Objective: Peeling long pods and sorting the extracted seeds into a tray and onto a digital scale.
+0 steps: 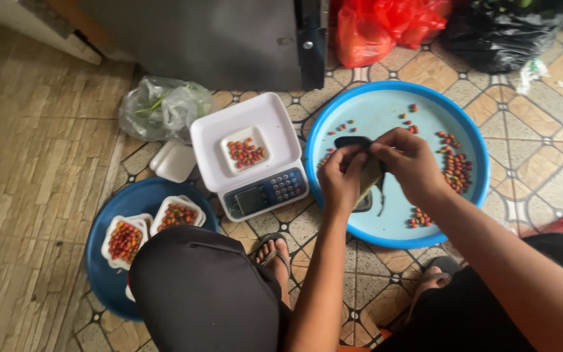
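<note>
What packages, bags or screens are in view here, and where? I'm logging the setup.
Scale screen: grey rectangle on the white scale's front, beside its keypad.
Foam trays: white, filled with red berries, on the dark blue tray, lower left.
Red bags: top centre.
Black bag: top right.
Clear bag: left of the scale.

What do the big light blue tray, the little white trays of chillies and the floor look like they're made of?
Light blue tray: probably plastic, going by its even colour, soft sheen and moulded raised rim. Small white trays: likely foam, since they look matte and thick-walled with rounded corners. Floor: glazed ceramic tile by the look of it, with a repeating printed pattern, grout lines and a slight gloss.
</note>
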